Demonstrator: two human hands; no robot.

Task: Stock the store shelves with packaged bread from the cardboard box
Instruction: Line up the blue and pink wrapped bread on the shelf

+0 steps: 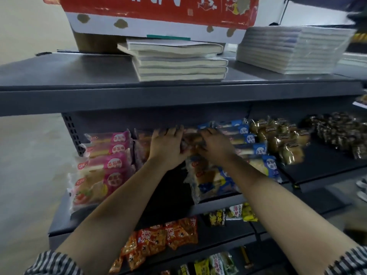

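Observation:
Both my hands reach deep into the middle shelf [327,163]. My left hand [166,144] and my right hand [215,146] grip a clear bread packet [191,138] between them, near the back of the shelf. Below it lies another bread packet with blue print [210,179]. Pink bread packets [103,165] are stacked to the left, blue ones [250,143] to the right. A red and white cardboard box [158,14] stands on the top shelf.
Stacks of books [178,62] and wrapped paper [294,48] lie on the top shelf. Brown buns in clear wrap [282,139] and dark packets [341,132] fill the right of the middle shelf. Red snack packets [158,241] sit on lower shelves.

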